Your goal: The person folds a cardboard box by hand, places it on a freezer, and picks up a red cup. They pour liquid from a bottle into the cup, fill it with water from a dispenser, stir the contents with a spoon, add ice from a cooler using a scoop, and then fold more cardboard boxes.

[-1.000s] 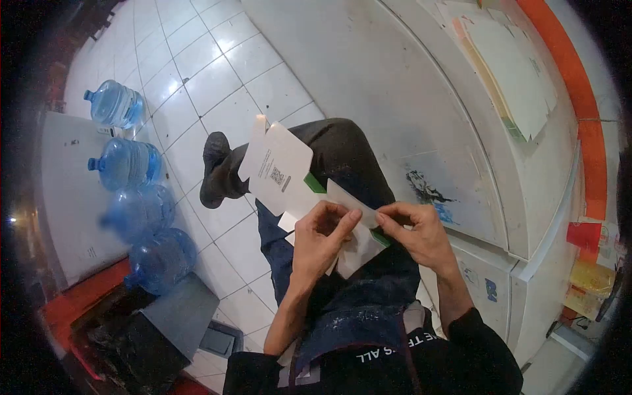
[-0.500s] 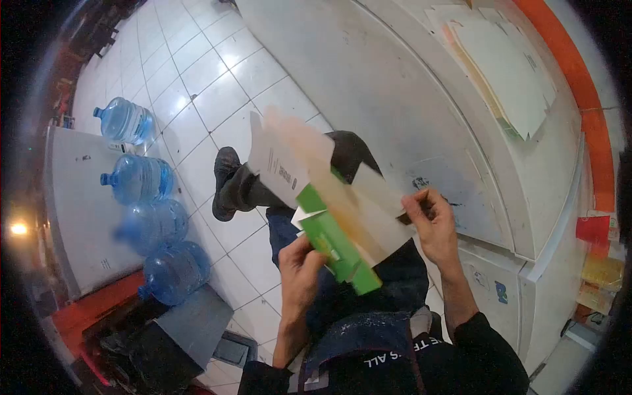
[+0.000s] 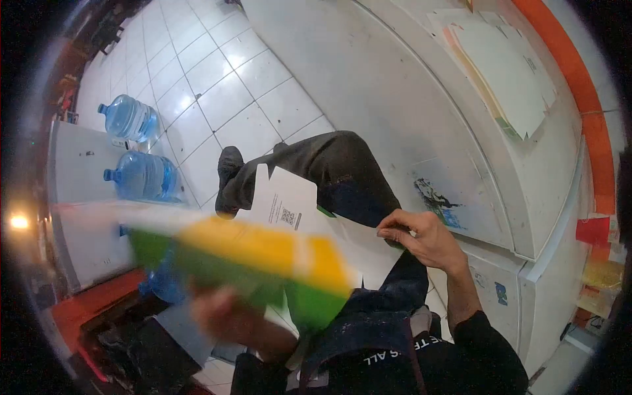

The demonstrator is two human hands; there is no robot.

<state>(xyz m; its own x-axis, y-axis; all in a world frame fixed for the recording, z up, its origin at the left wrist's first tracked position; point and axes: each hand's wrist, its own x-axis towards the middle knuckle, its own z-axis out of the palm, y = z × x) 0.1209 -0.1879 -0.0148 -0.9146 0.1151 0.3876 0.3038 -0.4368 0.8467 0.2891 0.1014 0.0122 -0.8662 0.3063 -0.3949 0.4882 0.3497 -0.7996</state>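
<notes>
My left hand (image 3: 227,313), blurred, grips a yellow and green printed cardboard sheet (image 3: 263,257) at the lower left, lifted over my lap. A white die-cut cardboard sheet (image 3: 368,247) with small print and a square code lies across my thighs. Its right edge is pinched between the thumb and fingers of my right hand (image 3: 421,237). The printed sheet partly covers the white one.
Several blue water bottles (image 3: 140,174) stand on the left by a white appliance (image 3: 99,171). More flat cardboard (image 3: 510,72) is stacked on the white surface at upper right. A grey box (image 3: 178,339) sits lower left. Tiled floor (image 3: 217,92) lies ahead.
The two sheets have come apart. My left hand has swung left and down with the printed one, while my right hand keeps the white one, moving slightly left.
</notes>
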